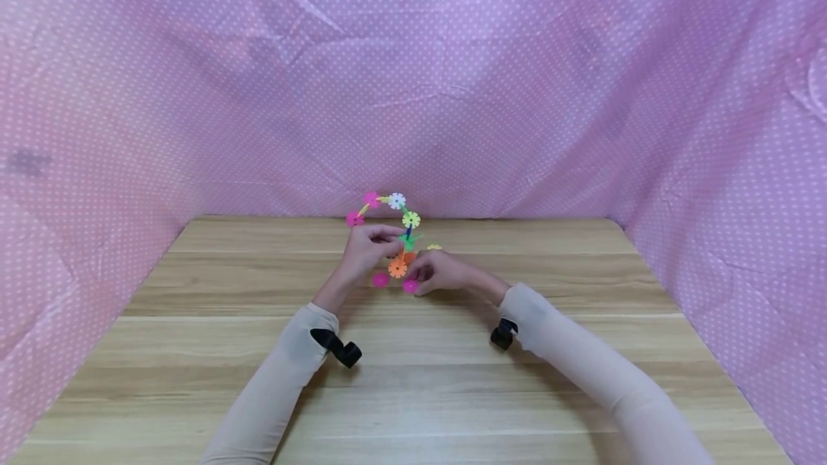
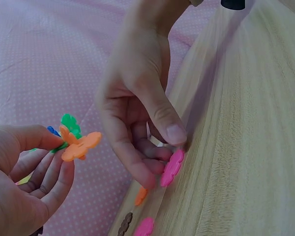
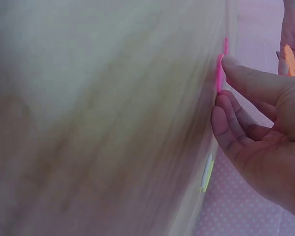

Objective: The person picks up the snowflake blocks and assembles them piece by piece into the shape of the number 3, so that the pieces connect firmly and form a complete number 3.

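Observation:
My left hand (image 1: 368, 250) pinches a curved chain of notched plastic snowflake discs near its lower end. Pink, yellow, white, green and blue pieces make up its arch, with an orange disc (image 1: 397, 268) at the bottom. Seen from the left wrist, that orange disc (image 2: 81, 146) stands out beyond the thumb and fingers. Just to the right, my right hand (image 1: 444, 270) is low at the tabletop, thumb and fingers at the edges of a pink snowflake disc (image 2: 173, 168). This disc lies about flat with the wood.
Another pink disc (image 1: 380, 280) lies left of the right hand. A yellow disc (image 1: 433, 247) lies behind that hand. A brown disc (image 2: 125, 223) and an orange disc (image 2: 141, 195) show on the table (image 1: 413, 393). Pink dotted cloth (image 1: 413, 128) hangs behind and at both sides.

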